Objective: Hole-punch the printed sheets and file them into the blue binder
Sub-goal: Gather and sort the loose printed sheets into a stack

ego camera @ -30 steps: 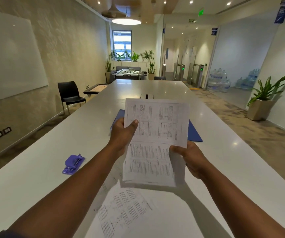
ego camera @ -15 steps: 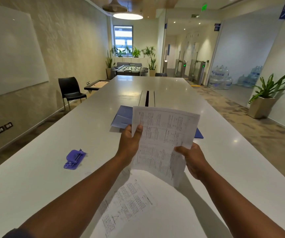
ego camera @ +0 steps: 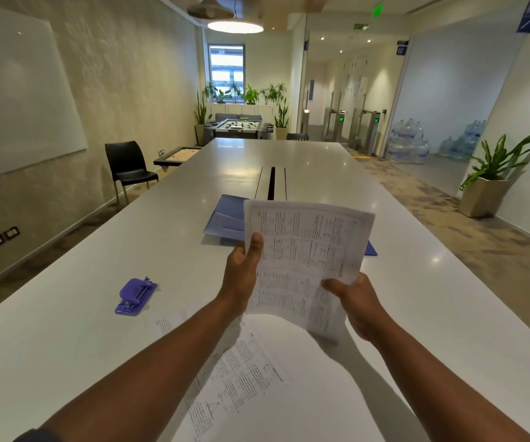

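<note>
Two hands, left hand [ego camera: 242, 275] and right hand [ego camera: 357, 303], grip white printed paper sheets [ego camera: 301, 263], text unreadable, above the long white table [ego camera: 66, 330]; the open blue plastic binder [ego camera: 225, 218] holds nothing visible.

- Long white table [ego camera: 289, 161], running near to far.
- Whiteboard [ego camera: 18, 97] on textured left wall; black chair [ego camera: 128, 169] below it.
- Foosball table [ego camera: 238, 126], potted plants [ego camera: 244, 94] and window [ego camera: 227, 63], far end.
- Round ceiling lamp [ego camera: 235, 26], lit.
- Water bottles [ego camera: 408, 141] and planter [ego camera: 493, 173], right.
</note>
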Available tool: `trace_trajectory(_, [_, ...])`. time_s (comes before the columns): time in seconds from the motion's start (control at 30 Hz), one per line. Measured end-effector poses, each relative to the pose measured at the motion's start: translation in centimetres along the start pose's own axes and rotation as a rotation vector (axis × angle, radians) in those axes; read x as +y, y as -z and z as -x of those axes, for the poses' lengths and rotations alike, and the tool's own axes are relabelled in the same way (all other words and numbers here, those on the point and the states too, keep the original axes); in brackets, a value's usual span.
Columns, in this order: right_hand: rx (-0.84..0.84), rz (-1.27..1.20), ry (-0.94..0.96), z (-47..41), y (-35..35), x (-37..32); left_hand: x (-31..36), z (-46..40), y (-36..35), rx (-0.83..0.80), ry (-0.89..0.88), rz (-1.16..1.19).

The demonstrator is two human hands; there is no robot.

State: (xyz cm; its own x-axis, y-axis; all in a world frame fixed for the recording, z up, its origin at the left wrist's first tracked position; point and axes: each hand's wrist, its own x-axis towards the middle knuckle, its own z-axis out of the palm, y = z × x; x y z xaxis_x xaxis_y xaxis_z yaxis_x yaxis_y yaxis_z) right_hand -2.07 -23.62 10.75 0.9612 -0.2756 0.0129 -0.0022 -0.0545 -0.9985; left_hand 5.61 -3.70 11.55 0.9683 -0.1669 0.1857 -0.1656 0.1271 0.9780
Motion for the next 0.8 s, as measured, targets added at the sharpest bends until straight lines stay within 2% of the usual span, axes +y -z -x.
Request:
trace_trajectory(0.23, [0.002,-0.030,0.016,-0.8,0.2,-0.5,0.5,-0.5,0.2,-0.027,-0.021,0.017])
trace_trajectory(0.37, [0.026,-0.021,-0.007,-0.5,0.0,0.9,-1.6,-0.2,0.3,-0.047,0.057,-0.018])
trace_trajectory(0.53, [0.014,-0.059,0.011,-1.2,0.0,0.8,-2.0,-0.8,0.6,-0.018,0.061,-0.019])
trace_trajectory(0.8, [0.027,-0.041,-0.017,-1.4,0.3,2.2,-3.1,-0.2,0.2,-0.086,0.105,-0.119])
